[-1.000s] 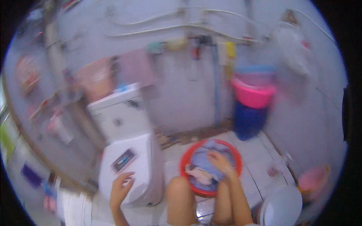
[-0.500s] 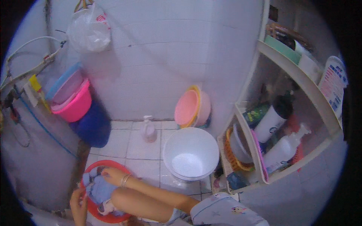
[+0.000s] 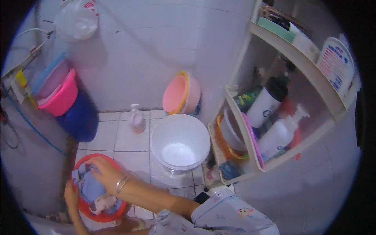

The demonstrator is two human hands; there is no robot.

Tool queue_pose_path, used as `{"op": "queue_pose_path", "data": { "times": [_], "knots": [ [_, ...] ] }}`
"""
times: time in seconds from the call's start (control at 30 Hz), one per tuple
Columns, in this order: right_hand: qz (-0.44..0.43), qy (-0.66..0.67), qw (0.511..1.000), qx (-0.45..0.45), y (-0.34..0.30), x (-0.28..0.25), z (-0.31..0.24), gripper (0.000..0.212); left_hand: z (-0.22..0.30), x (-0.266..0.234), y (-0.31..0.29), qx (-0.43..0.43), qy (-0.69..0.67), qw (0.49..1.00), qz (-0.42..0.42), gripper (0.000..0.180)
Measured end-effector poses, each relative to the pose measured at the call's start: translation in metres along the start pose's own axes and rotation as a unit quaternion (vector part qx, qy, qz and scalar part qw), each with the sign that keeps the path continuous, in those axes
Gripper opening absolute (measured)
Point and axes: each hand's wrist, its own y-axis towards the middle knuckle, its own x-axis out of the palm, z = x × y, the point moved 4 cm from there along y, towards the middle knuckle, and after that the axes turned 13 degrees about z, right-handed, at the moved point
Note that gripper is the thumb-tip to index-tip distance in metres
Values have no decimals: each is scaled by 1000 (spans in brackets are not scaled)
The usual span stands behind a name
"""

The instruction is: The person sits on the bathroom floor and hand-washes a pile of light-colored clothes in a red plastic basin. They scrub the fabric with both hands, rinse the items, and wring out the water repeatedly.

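Note:
A red basin (image 3: 118, 206) on the tiled floor holds a light blue garment (image 3: 92, 187), with a pale pinkish cloth (image 3: 104, 204) beside it. My right hand (image 3: 102, 170) reaches in over the far side of the basin, its fingers closed on the blue garment; silver bangles circle that wrist. At the basin's left rim, my left hand (image 3: 71, 195) has its fingers curled at the garment's left edge. The fingertips of both hands are partly hidden by the cloth.
Right of the basin stands a white bucket (image 3: 180, 143). Behind are a pump bottle (image 3: 136, 119) and leaning pink basins (image 3: 176, 94). More tubs (image 3: 62, 96) hang at left above a dark blue bucket (image 3: 84, 121). A shelf rack (image 3: 299, 49) with bottles stands at right.
The view has shifted, so the surroundings sit further left and higher. My left hand has moved in to the garment's edge. My right hand has lifted slightly with its hold on the cloth.

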Motion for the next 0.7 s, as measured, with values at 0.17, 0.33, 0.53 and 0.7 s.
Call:
{"op": "queue_pose_path", "data": {
  "times": [0.17,0.33,0.53,0.7],
  "knots": [
    [-29,-50,997,-54,-21,-7,1,27,-9,35,-12,42,-30,999,6,34],
    [-33,-97,995,5,-26,-33,-20,27,22,34,5,26,-40,999,-20,37],
    [-34,-16,993,-115,-19,-13,-2,30,64,27,9,0,-6,1000,-21,38],
    [-128,60,989,-45,-17,8,-9,29,15,39,-10,-3,6,999,-44,39]
  ]
}}
